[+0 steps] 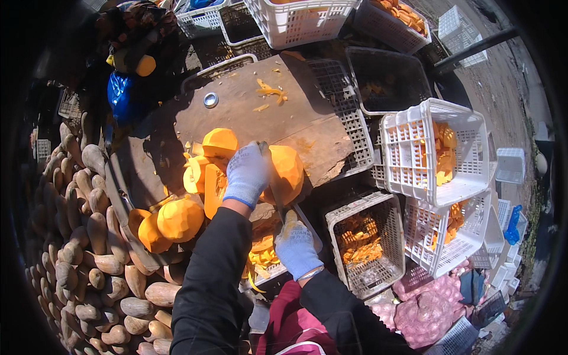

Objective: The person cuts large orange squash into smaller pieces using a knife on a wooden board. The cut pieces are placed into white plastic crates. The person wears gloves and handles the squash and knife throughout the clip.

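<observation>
My right hand (298, 246), in a pale blue-white work glove, grips a knife (277, 195) by its handle. Its blade points away from me, against a peeled orange pumpkin piece (288, 171). My left hand (246, 175), gloved alike, lies along the blade's far part, left of that piece; its fingertips are hidden, so I cannot tell whether they close on the blade or press on it. Beside the left hand are a cut pumpkin half (215, 186) showing its seed hollow and a peeled chunk (220, 141). Further left sit peeled rounded pieces (179, 219) on the worn board (266, 111).
Unpeeled long pumpkins (97, 266) are heaped at left. White crates (437, 151) with orange pieces stand at right, above a crate of scraps (364, 244). Peelings (262, 255) lie below my hands. A metal ring-like object (211, 100) rests on the board. Another person (137, 35) is at upper left.
</observation>
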Available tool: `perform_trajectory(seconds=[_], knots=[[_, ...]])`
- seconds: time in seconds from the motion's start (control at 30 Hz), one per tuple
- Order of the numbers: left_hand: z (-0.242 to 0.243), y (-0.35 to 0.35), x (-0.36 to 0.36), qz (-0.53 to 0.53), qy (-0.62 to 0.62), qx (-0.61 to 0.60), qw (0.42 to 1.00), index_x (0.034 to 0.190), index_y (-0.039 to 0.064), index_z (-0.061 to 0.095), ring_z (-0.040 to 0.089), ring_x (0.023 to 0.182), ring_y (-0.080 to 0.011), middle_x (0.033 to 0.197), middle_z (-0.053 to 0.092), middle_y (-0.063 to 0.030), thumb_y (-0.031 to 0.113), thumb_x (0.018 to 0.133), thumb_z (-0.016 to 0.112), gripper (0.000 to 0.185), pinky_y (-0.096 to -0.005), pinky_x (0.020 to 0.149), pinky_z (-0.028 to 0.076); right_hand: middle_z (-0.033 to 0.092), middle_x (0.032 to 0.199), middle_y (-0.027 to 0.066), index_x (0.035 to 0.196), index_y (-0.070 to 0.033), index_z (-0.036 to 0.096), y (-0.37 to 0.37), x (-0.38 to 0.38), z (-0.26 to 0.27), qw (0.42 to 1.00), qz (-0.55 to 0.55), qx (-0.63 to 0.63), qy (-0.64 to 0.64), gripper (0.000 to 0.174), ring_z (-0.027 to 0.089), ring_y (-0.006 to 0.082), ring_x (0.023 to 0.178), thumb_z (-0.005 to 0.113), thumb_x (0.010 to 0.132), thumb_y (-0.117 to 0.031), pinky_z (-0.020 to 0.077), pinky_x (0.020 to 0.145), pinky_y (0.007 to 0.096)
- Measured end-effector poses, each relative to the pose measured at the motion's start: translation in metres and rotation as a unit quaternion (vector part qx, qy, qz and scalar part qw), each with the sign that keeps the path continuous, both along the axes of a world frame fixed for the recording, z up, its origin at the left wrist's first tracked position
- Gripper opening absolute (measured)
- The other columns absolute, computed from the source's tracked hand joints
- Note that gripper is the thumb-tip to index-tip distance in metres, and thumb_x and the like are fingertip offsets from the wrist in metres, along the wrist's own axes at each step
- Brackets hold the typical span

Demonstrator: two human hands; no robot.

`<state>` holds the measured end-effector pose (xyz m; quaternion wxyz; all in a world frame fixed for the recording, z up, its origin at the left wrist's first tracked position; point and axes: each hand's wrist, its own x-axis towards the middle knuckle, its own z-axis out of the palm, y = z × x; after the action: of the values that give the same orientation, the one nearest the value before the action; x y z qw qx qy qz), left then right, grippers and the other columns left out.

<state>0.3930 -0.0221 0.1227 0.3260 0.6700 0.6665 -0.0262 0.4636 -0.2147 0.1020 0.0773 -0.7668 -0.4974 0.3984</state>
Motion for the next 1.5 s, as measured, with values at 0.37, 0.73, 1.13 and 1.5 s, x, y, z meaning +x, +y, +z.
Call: perform_trajectory(seconds=[0.37, 0.73, 1.13, 1.5], knots=[[-0.043, 0.025, 0.008, -0.06, 0.024, -0.016, 0.998, 0.109, -0.001, 0.071, 0.066, 0.109, -0.0451, 0.114, 0.069, -0.0279, 0.034, 0.104, 0.042, 0.046, -0.0511, 0.096, 0.051, 0.069, 0.097, 0.0283, 0.121, 0.006, 0.051, 0.018, 0.007, 0.016, 0.997, -0.06, -0.024, 0.052, 0.04, 0.07, 0.0448, 0.093, 0.064, 0.089, -0.014, 0.0575, 0.076, 0.0486], [-0.068, 0.021, 0.017, -0.063, 0.094, -0.022, 0.993, 0.119, 0.007, 0.071, 0.069, 0.109, -0.0396, 0.115, 0.073, -0.0211, 0.04, 0.102, 0.045, 0.045, -0.0488, 0.094, 0.053, 0.072, 0.1, 0.0269, 0.108, -0.001, 0.065, 0.01, 0.007, -0.057, 0.989, -0.1, -0.103, 0.037, 0.021, 0.07, 0.0444, 0.099, 0.063, 0.09, -0.012, 0.0575, 0.081, 0.049], [-0.102, -0.008, 0.005, 0.044, -0.051, 0.047, 0.997, 0.135, 0.009, 0.064, 0.06, 0.124, -0.0383, 0.131, 0.065, -0.0195, 0.047, 0.105, 0.045, 0.052, -0.0482, 0.106, 0.044, 0.072, 0.107, 0.0223, 0.106, -0.005, 0.072, 0.011, 0.027, -0.121, 0.99, -0.038, -0.137, -0.009, 0.03, 0.068, 0.0408, 0.103, 0.059, 0.093, -0.029, 0.0552, 0.089, 0.0474], [-0.08, 0.025, 0.006, 0.056, -0.047, 0.101, 0.992, 0.146, 0.001, 0.051, 0.05, 0.136, -0.0436, 0.147, 0.052, -0.0279, 0.051, 0.104, 0.048, 0.066, -0.0454, 0.113, 0.041, 0.072, 0.097, 0.0241, 0.1, -0.005, 0.071, 0.045, 0.088, -0.088, 0.994, 0.041, -0.098, -0.019, 0.021, 0.069, 0.0424, 0.096, 0.067, 0.088, -0.021, 0.0561, 0.085, 0.0494]])
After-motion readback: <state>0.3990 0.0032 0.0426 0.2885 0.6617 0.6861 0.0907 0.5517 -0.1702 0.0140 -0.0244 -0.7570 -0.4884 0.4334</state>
